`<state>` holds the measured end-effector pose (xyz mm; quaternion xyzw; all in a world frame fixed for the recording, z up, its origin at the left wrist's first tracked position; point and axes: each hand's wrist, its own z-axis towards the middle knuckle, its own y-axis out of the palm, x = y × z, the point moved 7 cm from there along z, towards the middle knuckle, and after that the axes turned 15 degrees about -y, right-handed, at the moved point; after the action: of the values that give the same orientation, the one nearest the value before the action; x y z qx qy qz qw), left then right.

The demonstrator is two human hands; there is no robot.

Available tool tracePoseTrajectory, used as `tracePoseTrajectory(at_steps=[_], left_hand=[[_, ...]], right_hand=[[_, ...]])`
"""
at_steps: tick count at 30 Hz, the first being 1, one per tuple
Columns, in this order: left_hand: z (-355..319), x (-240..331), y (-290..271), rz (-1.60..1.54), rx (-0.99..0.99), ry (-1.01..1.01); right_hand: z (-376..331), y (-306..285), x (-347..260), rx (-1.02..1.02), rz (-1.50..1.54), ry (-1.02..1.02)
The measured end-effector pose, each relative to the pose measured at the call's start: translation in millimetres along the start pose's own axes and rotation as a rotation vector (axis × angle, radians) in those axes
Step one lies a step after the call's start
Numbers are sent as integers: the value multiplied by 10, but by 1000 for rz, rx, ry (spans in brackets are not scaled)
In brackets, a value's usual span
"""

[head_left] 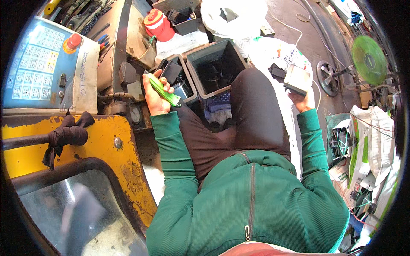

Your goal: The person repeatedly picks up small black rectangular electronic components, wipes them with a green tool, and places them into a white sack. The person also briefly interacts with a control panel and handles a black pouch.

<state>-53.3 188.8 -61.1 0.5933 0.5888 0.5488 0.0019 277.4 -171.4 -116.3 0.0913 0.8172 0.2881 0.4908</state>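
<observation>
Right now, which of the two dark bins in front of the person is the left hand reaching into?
The smaller bin, the left one of the pair. The left hand, holding a green tool, is at its rim; the larger bin beside it goes untouched.

Tool [163,90] in left hand [154,99]: bright green, ribbed. Block [297,80] in right hand [304,101]: grey, pale top. Sleeves, jacket [252,200]: green. Trousers [252,115]: dark brown. Bins [215,64]: dark grey. Machine guard [106,145]: yellow, rust-spotted. Control panel [36,64]: blue, white keys, red knob. Fan [369,59]: green. Jug [159,24]: red.
</observation>
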Motion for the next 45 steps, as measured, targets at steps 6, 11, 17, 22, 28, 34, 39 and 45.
tracePoseTrajectory(at_steps=[6, 11, 17, 22, 28, 34, 39, 45], left_hand=[[-25, 74, -131, -28, 83, 60], [-44, 141, -237, -39, 138, 104], [48, 155, -248, -22, 184, 76], [117, 134, -380, -6, 339, 124], [207, -41, -278, 315, 291, 42], [196, -129, -232, 568, 364, -4], [142, -127, -186, 575, 356, -13], [211, -95, -320, 566, 360, -55]], right_hand=[[502, 98, -58, -45, -105, -121], [759, 924, 168, -387, -394, -305], [1702, 1234, 1236, -470, -1269, -476], [1101, 1684, 1155, -558, -1198, -662], [-1041, 3032, 386, -987, -610, -869], [-3137, 4107, 240, -1550, -11, -1276], [-3459, 4383, 279, -1431, 21, -1137], [-3540, 4332, 240, -1521, -87, -1121]])
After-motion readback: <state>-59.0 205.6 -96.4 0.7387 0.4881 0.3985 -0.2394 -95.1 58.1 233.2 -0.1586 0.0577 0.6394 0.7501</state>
